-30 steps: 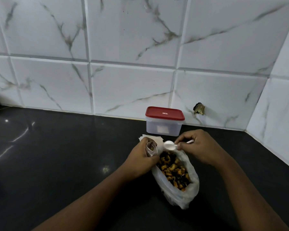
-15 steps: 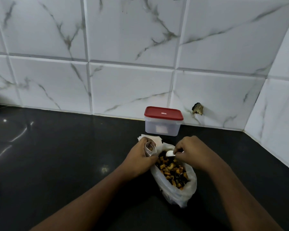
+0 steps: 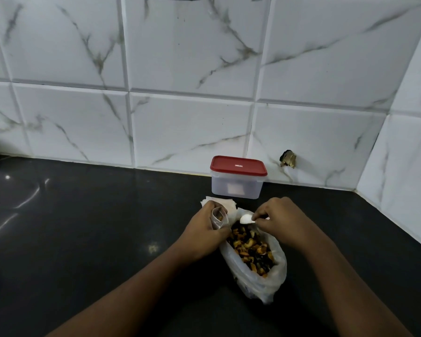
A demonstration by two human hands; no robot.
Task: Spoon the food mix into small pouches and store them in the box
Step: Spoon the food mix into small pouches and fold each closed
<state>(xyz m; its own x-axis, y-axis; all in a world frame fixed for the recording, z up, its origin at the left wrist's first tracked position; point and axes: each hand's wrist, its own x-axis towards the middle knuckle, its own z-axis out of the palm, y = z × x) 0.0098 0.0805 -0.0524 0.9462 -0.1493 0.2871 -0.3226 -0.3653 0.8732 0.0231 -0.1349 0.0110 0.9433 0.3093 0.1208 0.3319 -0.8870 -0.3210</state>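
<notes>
Black polished countertop [image 3: 83, 239] in a corner of marble-patterned wall tiles [image 3: 180, 117]. Both bare forearms enter from the lower edge.

Nearest, a translucent plastic bag [image 3: 281, 271] lies open on the counter, holding the food mix [image 3: 250, 249] of orange, yellow and dark pieces.

At the bag's mouth, the left hand [image 3: 202, 229] curls round a small clear pouch [image 3: 219, 217], its opening turned upward; a little mix shows inside. The right hand [image 3: 280, 220], knuckles up, pinches a white spoon [image 3: 246, 218] by its handle, which the fingers mostly hide. The bowl hangs just above the mix, near the pouch; its contents cannot be made out.

Behind the left hand, a stack of pale flat sheets [image 3: 229, 204] is partly covered.

Farther back, against the wall, stands the box [image 3: 236, 188], closed with a red lid [image 3: 238, 165]; a pale shape shows dimly through its cloudy side.
</notes>
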